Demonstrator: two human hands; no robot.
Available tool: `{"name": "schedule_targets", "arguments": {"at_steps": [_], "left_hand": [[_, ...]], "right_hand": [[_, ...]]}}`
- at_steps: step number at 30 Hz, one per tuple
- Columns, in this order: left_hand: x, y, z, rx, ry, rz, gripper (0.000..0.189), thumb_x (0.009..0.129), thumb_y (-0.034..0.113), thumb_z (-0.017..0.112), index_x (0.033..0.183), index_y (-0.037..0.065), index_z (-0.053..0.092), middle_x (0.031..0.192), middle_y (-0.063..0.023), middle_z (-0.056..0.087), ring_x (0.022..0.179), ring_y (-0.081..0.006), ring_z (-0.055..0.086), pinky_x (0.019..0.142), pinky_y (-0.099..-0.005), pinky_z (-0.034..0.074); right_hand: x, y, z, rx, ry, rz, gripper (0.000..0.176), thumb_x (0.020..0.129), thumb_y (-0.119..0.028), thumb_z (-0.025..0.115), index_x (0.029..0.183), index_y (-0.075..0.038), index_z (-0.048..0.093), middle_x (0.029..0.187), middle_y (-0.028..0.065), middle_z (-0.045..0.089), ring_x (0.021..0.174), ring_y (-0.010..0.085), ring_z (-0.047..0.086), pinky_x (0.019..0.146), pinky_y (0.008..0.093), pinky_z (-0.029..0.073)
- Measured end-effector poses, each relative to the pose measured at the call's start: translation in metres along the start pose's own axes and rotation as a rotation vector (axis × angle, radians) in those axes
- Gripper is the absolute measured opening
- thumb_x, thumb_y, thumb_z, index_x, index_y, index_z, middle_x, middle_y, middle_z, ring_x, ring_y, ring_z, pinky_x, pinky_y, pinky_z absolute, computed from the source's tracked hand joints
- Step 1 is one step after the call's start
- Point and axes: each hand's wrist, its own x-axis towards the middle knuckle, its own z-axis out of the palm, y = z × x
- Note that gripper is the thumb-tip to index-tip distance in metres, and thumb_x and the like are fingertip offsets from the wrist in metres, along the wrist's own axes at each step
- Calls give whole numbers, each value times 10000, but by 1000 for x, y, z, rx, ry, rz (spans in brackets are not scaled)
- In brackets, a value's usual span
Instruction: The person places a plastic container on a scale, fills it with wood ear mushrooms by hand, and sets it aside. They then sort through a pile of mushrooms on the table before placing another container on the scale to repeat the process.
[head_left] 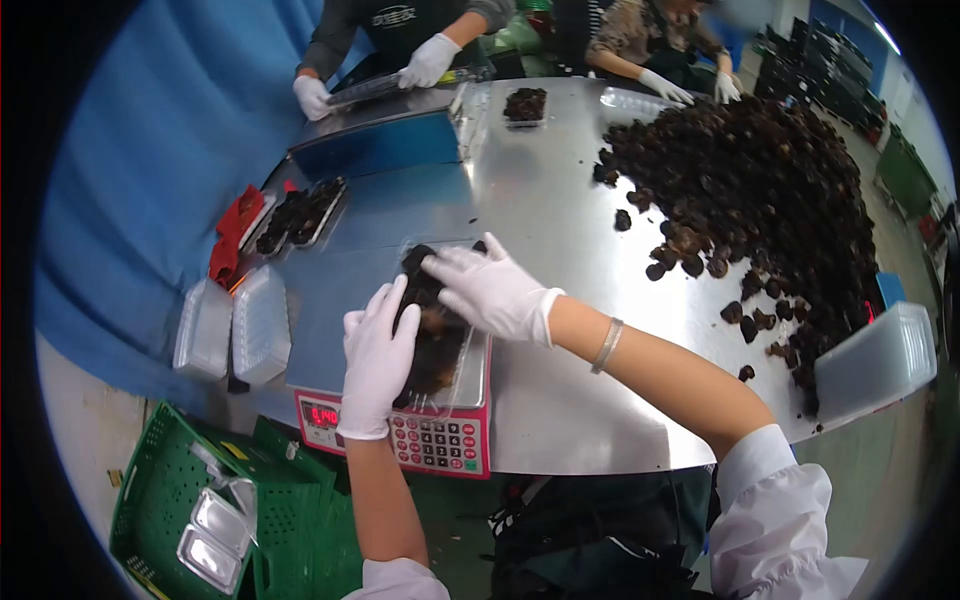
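A clear plastic tray [470, 375] filled with dark brown, lumpy pieces [432, 355] rests on a red-rimmed digital scale [440, 440], whose red display seems to read 0.140. Along the tray's left side lies my left hand [375, 355], in a white glove, its fingers stretched out and slightly apart. My right hand [497, 293], also gloved, reaches over the far right part of the tray, fingers spread and touching the pieces. Its fingertips partly cover the contents.
A large heap of dark pieces [750, 180] covers the right of the metal table [570, 400]. Stacked trays [875, 360] stand at the right edge, more trays [262, 325] at left. A green crate [180, 500] sits below. Two co-workers' gloved hands [430, 60] work across the table.
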Motion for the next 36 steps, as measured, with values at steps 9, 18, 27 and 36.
{"name": "schedule_targets", "arguments": {"at_steps": [9,18,27,36], "left_hand": [[-35,54,-7,-244,474,12,490,1008,147,558,1467,11,455,1417,-184,520,1308,-328,478,1118,-448,339],[-61,146,139,-553,45,554,602,841,37,653,1423,33,502,1128,-86,658,1087,-290,579,1024,-441,398],[-39,155,223,-683,-126,465,525,888,-28,591,1406,37,532,1059,-101,695,1002,-234,635,948,-374,482],[-37,149,218,-848,-212,111,433,946,-30,546,1374,27,563,1040,-93,700,953,-181,655,877,-323,524]], "right_hand": [[-88,53,36,344,527,410,549,1031,-303,492,1504,-47,385,1552,278,338,1457,426,314,1212,435,262],[-268,66,-40,-350,59,1036,763,994,-463,465,1525,57,289,1589,276,294,1508,386,238,1243,508,137],[-333,-3,-80,-263,-24,930,722,998,-428,509,1512,42,313,1550,297,334,1472,427,291,1211,528,219],[-366,24,-127,-139,447,1083,447,929,-169,621,1329,18,549,1272,227,605,1229,344,549,1040,423,437]]}}
